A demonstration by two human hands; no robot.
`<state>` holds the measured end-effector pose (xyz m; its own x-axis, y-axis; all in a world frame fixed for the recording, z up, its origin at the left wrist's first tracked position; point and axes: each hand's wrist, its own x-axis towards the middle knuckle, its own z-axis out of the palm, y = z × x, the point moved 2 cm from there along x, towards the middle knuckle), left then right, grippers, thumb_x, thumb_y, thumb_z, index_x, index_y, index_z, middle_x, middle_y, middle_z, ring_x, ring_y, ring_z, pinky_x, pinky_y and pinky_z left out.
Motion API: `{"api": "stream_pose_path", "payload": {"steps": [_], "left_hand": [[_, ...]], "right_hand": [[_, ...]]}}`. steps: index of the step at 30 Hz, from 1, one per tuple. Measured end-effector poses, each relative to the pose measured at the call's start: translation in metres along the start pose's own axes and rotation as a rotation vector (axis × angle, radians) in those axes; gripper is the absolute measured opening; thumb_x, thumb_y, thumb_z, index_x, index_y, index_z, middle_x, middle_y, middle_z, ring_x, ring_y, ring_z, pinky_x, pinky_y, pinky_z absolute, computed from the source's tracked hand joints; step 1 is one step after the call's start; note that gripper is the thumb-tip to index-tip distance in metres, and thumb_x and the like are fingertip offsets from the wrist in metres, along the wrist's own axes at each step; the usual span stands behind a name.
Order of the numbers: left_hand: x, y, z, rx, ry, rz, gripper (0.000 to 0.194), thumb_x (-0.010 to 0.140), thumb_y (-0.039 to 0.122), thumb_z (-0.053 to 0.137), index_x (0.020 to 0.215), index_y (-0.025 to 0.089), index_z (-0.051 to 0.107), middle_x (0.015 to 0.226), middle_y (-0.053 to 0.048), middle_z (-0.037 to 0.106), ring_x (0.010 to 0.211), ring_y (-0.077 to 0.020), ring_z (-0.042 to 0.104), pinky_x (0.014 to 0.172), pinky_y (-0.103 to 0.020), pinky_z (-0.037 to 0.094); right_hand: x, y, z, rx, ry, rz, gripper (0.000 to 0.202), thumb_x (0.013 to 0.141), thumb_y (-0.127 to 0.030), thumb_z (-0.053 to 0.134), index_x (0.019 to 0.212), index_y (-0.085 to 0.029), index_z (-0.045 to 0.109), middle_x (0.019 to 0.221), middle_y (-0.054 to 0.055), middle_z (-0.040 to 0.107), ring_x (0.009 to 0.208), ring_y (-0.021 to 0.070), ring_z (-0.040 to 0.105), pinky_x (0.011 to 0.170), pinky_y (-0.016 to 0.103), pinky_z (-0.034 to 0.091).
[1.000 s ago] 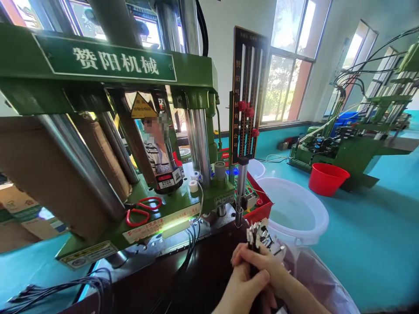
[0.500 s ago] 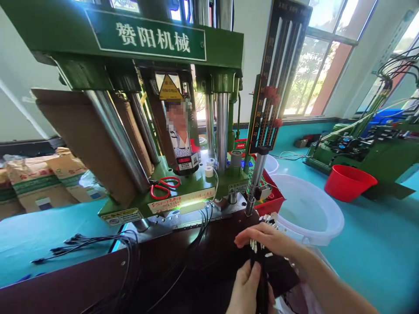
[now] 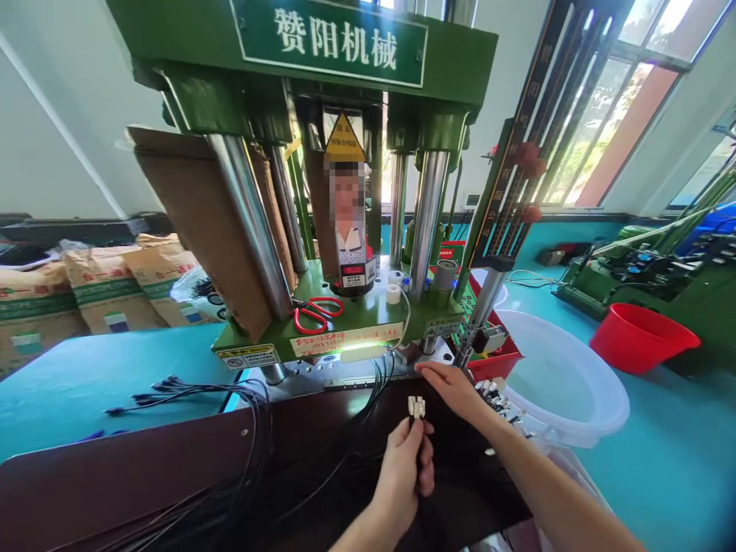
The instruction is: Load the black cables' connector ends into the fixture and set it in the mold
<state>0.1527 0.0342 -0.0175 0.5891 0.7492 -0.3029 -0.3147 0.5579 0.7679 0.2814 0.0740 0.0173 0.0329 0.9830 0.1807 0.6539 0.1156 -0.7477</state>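
We are standing at a dark brown worktop [image 3: 143, 475] in a bright room with a teal floor and tall windows. Beyond our hands a green press [image 3: 345, 192] is rising on shiny steel columns, with red scissors [image 3: 315, 310] lying on its base plate.

Our left hand [image 3: 402, 468] is pinching a small cluster of white plugs [image 3: 416, 407] on black leads, fingers closed on the leads just below the plugs, holding them upright above the worktop. Our right hand [image 3: 454, 383] is resting flat and loose just past the plugs, at the worktop's far edge, gripping nothing. The two hands are staying near each other but apart.

The plugs are looking blocky and pale, with metal tips. More metal-tipped plugs [image 3: 500, 399] are lying just right of our right hand. Thin black cables [image 3: 218, 429] are fanning across the worktop to the left of our hands.

To the right, a white plastic tub [image 3: 580, 391] and a red bucket [image 3: 638, 345] are sitting on the floor. Far left, paper sacks [image 3: 86, 291] are stacking up by the wall.
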Motion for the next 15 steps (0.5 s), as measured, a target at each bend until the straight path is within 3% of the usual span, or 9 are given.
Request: {"api": "stream_pose_path", "payload": {"steps": [2, 4, 7, 11, 15], "left_hand": [[0.002, 0.004, -0.008, -0.035, 0.014, 0.007, 0.050, 0.061, 0.062, 0.058, 0.078, 0.017, 0.045, 0.042, 0.011, 0.039, 0.028, -0.0026, 0.031, 0.029, -0.016, 0.018], [0.002, 0.006, -0.012, -0.054, -0.001, 0.006, 0.050, 0.062, 0.062, 0.058, 0.079, 0.017, 0.045, 0.043, 0.009, 0.042, 0.030, -0.0037, 0.035, 0.030, -0.017, 0.020], [-0.002, 0.009, -0.013, -0.048, -0.030, -0.039, 0.049, 0.061, 0.061, 0.059, 0.079, 0.018, 0.043, 0.041, 0.011, 0.037, 0.028, -0.0019, 0.026, 0.028, -0.015, 0.014], [-0.013, 0.012, -0.019, 0.026, -0.114, -0.168, 0.046, 0.060, 0.057, 0.061, 0.078, 0.023, 0.036, 0.039, 0.014, 0.030, 0.027, -0.0013, 0.015, 0.027, -0.015, 0.005], [-0.021, 0.014, -0.029, 0.087, -0.160, -0.180, 0.037, 0.067, 0.052, 0.057, 0.080, 0.023, 0.037, 0.042, 0.013, 0.033, 0.028, -0.0020, 0.019, 0.026, -0.014, 0.010]], "right_hand": [[0.017, 0.012, 0.010, -0.125, -0.006, -0.017, 0.032, 0.077, -0.010, 0.044, 0.105, -0.016, 0.058, 0.111, 0.011, 0.059, 0.108, 0.0236, 0.048, 0.097, 0.041, 0.031], [0.026, 0.018, 0.022, -0.237, -0.055, -0.030, 0.035, 0.071, -0.001, 0.042, 0.099, -0.013, 0.059, 0.106, 0.015, 0.058, 0.108, 0.0267, 0.047, 0.096, 0.044, 0.028], [0.026, 0.014, 0.032, -0.356, -0.133, -0.036, 0.026, 0.071, -0.003, 0.041, 0.088, -0.012, 0.058, 0.098, 0.018, 0.056, 0.102, 0.0307, 0.047, 0.089, 0.046, 0.031], [0.003, 0.000, 0.019, -0.371, -0.284, -0.008, 0.021, 0.062, -0.011, 0.053, 0.082, -0.018, 0.054, 0.076, 0.007, 0.058, 0.077, 0.0251, 0.054, 0.071, 0.036, 0.039], [-0.043, -0.002, -0.001, -0.283, -0.324, 0.123, 0.017, 0.059, -0.006, 0.041, 0.068, -0.019, 0.047, 0.059, -0.003, 0.050, 0.056, 0.0133, 0.049, 0.053, 0.023, 0.036]]}}
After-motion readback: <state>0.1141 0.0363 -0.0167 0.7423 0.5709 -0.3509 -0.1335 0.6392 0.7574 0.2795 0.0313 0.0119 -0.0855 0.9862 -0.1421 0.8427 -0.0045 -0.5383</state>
